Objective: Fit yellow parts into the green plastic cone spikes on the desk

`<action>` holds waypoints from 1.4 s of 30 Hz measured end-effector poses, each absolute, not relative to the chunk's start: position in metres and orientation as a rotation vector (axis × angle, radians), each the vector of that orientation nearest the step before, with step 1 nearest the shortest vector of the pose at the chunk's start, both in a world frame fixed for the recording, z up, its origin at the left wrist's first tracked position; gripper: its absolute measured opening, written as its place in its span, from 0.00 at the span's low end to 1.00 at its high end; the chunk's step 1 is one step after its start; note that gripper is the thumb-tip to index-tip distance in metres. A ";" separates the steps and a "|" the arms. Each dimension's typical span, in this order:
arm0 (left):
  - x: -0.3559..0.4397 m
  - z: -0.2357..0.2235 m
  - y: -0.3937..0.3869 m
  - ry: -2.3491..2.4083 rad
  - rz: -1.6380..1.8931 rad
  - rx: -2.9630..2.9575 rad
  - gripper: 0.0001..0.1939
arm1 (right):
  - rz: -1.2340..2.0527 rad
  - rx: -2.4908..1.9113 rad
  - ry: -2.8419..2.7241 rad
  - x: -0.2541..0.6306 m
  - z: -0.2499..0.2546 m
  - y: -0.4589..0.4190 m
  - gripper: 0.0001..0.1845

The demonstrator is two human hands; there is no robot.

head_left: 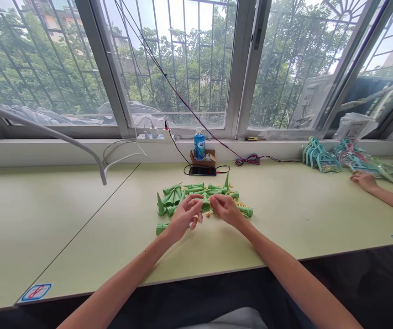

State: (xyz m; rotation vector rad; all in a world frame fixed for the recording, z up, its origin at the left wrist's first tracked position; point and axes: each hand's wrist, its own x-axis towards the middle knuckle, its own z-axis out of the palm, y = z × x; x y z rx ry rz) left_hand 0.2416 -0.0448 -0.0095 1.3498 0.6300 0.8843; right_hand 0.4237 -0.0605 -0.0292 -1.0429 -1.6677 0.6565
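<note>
Over the front of a pile of green plastic cone-shaped spikes [173, 196], my two hands are close together. Between them is one green spike [206, 204], its round open end turned toward me. The thumb and forefinger of my left hand [184, 215] close on its left side, while the other fingers hang loosely. My right hand [228, 211] is pinched at the spike's right side; whatever lies between those fingertips is hidden. Small yellow pieces [241, 205] lie among the spikes to the right. Another spike [161, 228] lies left of my left wrist, partly covered.
Behind the pile lie a phone [202, 171], a small cardboard box [210, 159] and a blue bottle [199, 145]. A coiled cable [249, 159] runs along the sill. Bundled teal hangers [321, 157] are at right, near another person's hand [364, 181]. A white curved arm [76, 139] overhangs the left.
</note>
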 end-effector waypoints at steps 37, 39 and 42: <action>0.248 -0.008 -0.053 0.759 0.736 1.493 0.37 | 0.521 -0.988 -1.818 0.421 -0.032 -0.063 0.18; 0.248 -0.008 -0.053 0.726 0.721 1.489 0.36 | 0.530 -0.992 -1.817 0.422 -0.033 -0.062 0.18; 0.248 -0.012 -0.050 0.685 0.722 1.478 0.34 | 0.542 -0.987 -1.811 0.422 -0.034 -0.062 0.19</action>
